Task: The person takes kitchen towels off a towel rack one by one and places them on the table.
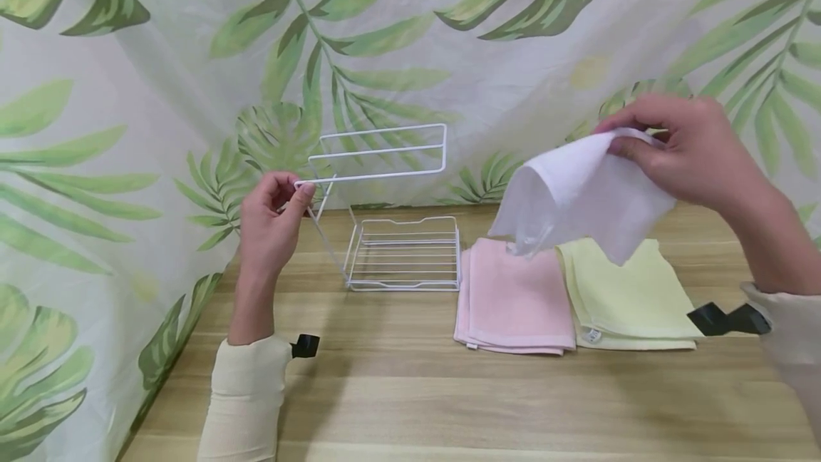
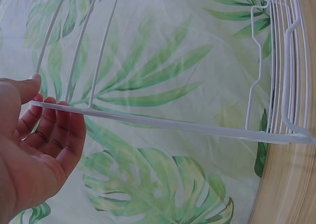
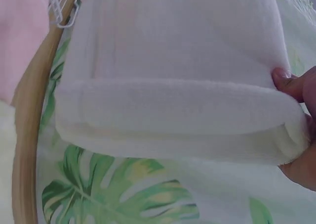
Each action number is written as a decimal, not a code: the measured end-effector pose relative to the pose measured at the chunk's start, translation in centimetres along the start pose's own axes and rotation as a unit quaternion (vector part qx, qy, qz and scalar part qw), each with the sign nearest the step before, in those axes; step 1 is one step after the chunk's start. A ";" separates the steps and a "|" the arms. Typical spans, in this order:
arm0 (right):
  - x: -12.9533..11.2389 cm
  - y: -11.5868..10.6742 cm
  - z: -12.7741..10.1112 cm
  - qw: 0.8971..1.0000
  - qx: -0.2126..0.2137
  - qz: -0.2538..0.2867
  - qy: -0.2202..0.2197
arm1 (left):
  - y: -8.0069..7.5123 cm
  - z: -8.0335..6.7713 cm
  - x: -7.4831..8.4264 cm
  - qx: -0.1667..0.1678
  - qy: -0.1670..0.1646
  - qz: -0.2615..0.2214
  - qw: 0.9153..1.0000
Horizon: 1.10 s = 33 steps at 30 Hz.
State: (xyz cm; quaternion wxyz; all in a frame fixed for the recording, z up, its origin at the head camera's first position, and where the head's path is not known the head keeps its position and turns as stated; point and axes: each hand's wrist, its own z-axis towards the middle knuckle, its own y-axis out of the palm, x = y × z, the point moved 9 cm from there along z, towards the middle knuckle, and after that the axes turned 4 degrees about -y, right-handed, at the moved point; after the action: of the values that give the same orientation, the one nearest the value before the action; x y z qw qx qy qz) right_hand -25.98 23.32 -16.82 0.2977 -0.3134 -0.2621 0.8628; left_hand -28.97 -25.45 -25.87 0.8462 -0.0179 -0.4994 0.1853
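My left hand (image 1: 269, 230) pinches the upper left corner of a white wire rack (image 1: 378, 177) between thumb and fingers. In the left wrist view the thumb lies over the bent wire (image 2: 173, 124) and the fingers curl beneath it. The rack's lower basket is on the table, its top arm sticking out to the right. Over on the right, my right hand (image 1: 702, 152) grips a folded white towel (image 1: 571, 184) by its upper edge. The towel hangs in the air above two folded towels. Its soft folded layers (image 3: 168, 105) fill most of the right wrist view.
A folded pink towel (image 1: 519, 298) lies against the rack's right side, with a folded pale yellow towel (image 1: 641, 298) beside it. Both are on the wood-grain table (image 1: 410, 405). Leaf-patterned cloth (image 1: 160, 127) hangs behind and to the left.
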 end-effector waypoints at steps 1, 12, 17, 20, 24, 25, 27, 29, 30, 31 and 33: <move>0.2 -0.2 -0.4 1.000 -0.005 -0.005 -0.002 | 0.0 0.0 0.0 0.000 0.001 0.000 1.000; 2.9 -2.1 -4.5 0.996 -0.046 -0.069 0.017 | -0.1 0.0 0.1 0.002 -0.001 -0.003 1.000; 3.2 -2.8 -6.1 0.996 -0.051 -0.072 0.004 | 0.0 0.0 0.2 0.003 0.000 0.000 1.000; 3.8 -3.3 -7.4 0.997 -0.044 -0.058 0.007 | 0.2 0.1 0.2 0.000 0.000 -0.002 1.000; 5.6 -4.0 -9.3 0.999 -0.027 -0.022 0.032 | 0.4 0.2 0.4 -0.006 0.003 -0.006 1.000; 6.1 -4.2 -9.8 0.999 -0.023 -0.013 0.038 | 0.4 0.2 0.4 -0.006 0.004 -0.007 1.000; 7.1 -4.7 -10.7 0.999 -0.018 0.001 0.048 | 0.4 0.2 0.5 -0.006 0.006 -0.010 1.000; 8.0 -5.1 -11.6 0.998 -0.021 0.003 0.053 | 0.4 0.3 0.5 -0.006 0.006 -0.012 1.000; 8.4 -5.3 -12.1 0.998 -0.019 0.003 0.054 | 0.4 0.3 0.5 -0.006 0.005 -0.012 1.000; 8.7 -5.5 -12.5 0.998 -0.020 -0.002 0.052 | 0.4 0.3 0.5 -0.006 0.005 -0.012 1.000; 9.3 -5.8 -13.3 0.999 -0.020 -0.014 0.047 | 0.4 0.3 0.6 -0.005 0.004 -0.010 1.000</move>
State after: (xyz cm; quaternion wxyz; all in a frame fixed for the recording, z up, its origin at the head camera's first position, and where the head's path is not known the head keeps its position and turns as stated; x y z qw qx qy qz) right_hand -20.51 37.11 -25.54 0.3159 -0.3555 -0.2695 0.8374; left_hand -29.10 -24.96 -25.32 0.8501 -0.0179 -0.4967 0.1743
